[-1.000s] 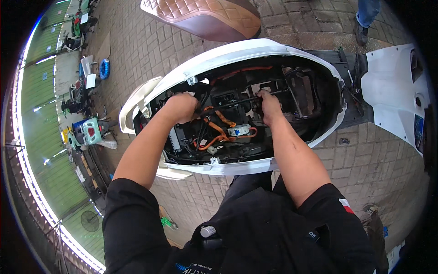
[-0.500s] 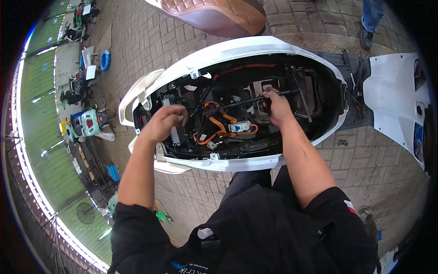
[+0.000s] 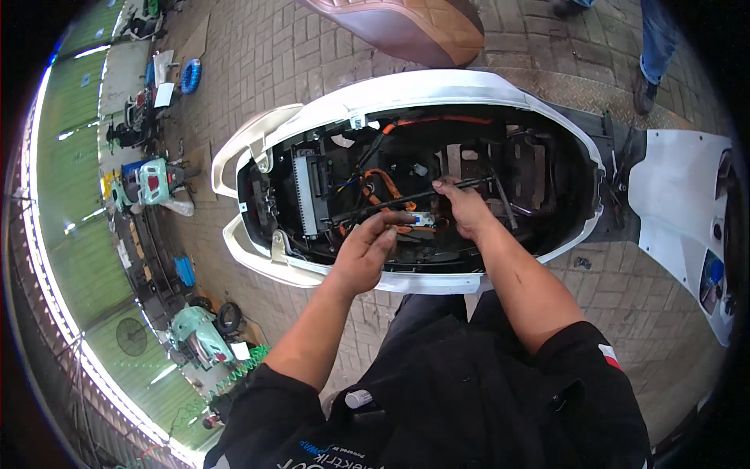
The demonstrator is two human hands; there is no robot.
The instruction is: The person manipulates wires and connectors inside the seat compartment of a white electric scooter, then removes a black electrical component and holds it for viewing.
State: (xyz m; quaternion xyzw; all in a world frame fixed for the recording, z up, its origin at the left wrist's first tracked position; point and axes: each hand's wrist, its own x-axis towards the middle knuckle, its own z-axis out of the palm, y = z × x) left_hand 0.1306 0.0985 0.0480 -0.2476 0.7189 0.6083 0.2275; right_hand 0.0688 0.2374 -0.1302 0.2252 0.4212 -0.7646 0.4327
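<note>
A: Hands first?

B: Right hand (image 3: 465,209) closed round a long dark bar (image 3: 406,199), pinched between thumb and fingers. Left hand (image 3: 363,254) half open, forefinger stretched by a small white-and-blue box (image 3: 423,220); can't tell if it touches.

A: Bar's position?

B: Slantwise across the opening of a white scooter body (image 3: 469,83), near orange cable (image 3: 391,187). Brown seat (image 3: 437,31) lies beyond.

A: Step in hand?

B: Handling the bar, I judge. Next move seems to call for steady right grip, care around the cable.
</note>
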